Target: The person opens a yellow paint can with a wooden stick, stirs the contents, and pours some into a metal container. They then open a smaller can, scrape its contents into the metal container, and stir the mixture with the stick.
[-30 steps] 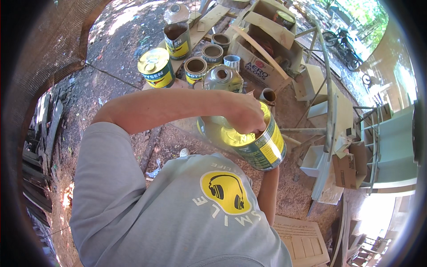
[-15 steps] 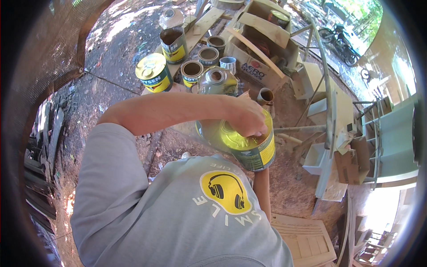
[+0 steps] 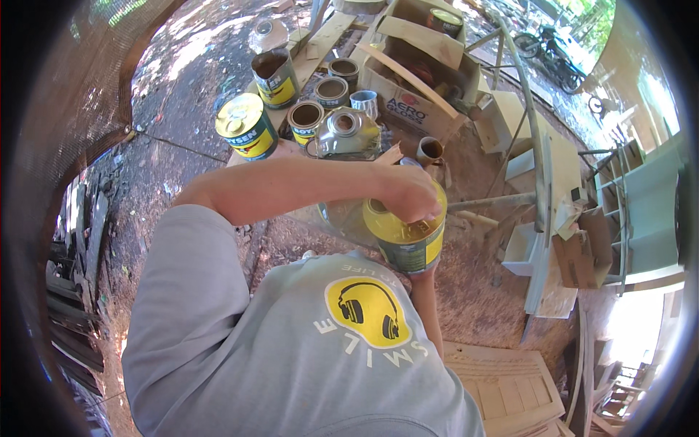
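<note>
A yellow-and-green paint can (image 3: 408,251) is tilted in front of my chest, right of centre. My left arm crosses my body, and my left hand (image 3: 412,191) is closed at the can's yellow top, fingertips against the far right of the lid. What those fingers pinch, if anything, is hidden. A pale tan piece (image 3: 390,155) sticks out just behind the left hand. From below, my right forearm (image 3: 426,302) reaches up to the can's underside; the can rests on my right hand, whose fingers it hides. Beyond stands a clear plastic container (image 3: 348,138).
Several open cans (image 3: 306,115) stand beyond my arm, with a closed yellow-lidded can (image 3: 247,127) to their left. Nearby are a whitish cup (image 3: 363,104), a brown cup (image 3: 429,150) and a cardboard box (image 3: 411,109). A metal frame (image 3: 537,167) and wooden panels (image 3: 502,382) lie right.
My view has shifted slightly. The paint can is tipped a little differently, and my left hand stays closed at its top. The right forearm remains beneath it.
</note>
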`<state>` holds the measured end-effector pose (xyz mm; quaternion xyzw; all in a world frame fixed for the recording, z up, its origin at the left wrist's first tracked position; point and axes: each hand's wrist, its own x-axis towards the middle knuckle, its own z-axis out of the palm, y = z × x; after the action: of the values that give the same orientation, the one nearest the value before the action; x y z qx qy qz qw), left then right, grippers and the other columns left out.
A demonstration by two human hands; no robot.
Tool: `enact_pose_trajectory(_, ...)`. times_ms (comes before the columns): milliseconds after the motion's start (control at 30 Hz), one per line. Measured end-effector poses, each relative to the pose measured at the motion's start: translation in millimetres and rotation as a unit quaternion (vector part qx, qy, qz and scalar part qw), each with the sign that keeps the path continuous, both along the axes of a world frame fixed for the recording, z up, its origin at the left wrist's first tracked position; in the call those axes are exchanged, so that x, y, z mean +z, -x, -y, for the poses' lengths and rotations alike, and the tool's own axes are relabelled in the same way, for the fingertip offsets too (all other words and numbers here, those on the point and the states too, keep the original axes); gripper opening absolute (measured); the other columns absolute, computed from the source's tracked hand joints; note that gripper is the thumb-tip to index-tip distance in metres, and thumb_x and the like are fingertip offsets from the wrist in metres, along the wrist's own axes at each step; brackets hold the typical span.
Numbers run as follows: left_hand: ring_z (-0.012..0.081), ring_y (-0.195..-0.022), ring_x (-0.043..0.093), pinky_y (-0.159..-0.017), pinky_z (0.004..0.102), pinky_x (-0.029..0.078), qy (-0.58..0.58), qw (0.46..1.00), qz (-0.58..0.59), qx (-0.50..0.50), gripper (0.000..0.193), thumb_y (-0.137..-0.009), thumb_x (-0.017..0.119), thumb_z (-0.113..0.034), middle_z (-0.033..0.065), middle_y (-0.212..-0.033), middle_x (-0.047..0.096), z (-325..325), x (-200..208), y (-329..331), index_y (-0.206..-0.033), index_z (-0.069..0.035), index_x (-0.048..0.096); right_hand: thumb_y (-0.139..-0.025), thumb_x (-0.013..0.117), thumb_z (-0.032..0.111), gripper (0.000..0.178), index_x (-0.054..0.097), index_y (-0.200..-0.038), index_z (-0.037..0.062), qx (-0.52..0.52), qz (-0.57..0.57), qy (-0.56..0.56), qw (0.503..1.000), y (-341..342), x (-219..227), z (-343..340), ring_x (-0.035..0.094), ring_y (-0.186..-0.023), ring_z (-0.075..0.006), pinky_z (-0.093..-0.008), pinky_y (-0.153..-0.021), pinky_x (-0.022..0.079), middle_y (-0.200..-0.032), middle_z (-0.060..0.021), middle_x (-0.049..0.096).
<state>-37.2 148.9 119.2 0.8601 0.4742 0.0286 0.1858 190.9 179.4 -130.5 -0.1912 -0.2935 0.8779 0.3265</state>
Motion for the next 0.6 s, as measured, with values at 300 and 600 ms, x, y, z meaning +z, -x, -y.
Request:
enact_pose_trajectory(300,0.0387,-0.086,0.072,-0.077,0.0500,0.055,-0.042,0.999,0.002,-0.013,0.017,-0.086,0.069,-0.023,0.0152,-0.079,0.072,-9,-18,-6,-0.095,-0.010,0.073,-0.111,0.027,0.047,0.065,0.046,-0.155,0.0031,-0.088,0.065,0.210,0.972,-11,-13,1,0.052,-0.141,-0.0377,-0.0558,-0.119,0.041,-0.155,-0.0204,0.052)
enact_pose_trajectory(600,0.0403,-0.086,0.073,-0.079,0.0510,0.055,-0.017,0.999,-0.001,0.028,0.022,-0.089,0.067,-0.028,0.0197,-0.083,0.072,-19,-31,-19,-0.094,-0.006,0.071,-0.105,0.056,0.026,0.034,0.073,-0.119,-0.0004,-0.119,0.334,0.015,0.935,-16,-49,-24,0.072,-0.094,-0.0205,-0.0338,-0.075,0.055,-0.106,-0.0101,0.076)
